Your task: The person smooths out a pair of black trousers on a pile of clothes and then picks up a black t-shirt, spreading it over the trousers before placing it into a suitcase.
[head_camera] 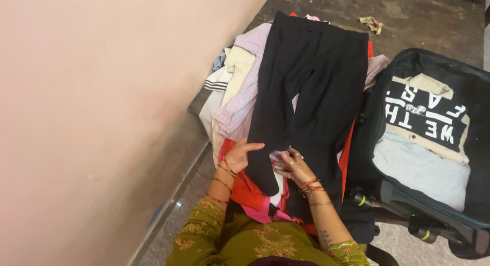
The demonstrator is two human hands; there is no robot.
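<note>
Soft, even light fills the frame, with no hard shadows or glare. The pink wall (pixel 92 118) on the left is bright and slightly washed out. The black trousers (pixel 311 92) at centre swallow detail, their folds barely readable. Focus is fair overall; edges look mildly softened, with compression smear.

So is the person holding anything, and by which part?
Yes: the black fabric trousers. The left hand rests flat on one leg near its hem; the right hand pinches the other leg's inner edge.

Black trousers (pixel 311 92) spread on clothes pile (pixel 237 92), both hands (pixel 240 156) (pixel 293 166) at legs, open suitcase (pixel 377 107) beside
</note>
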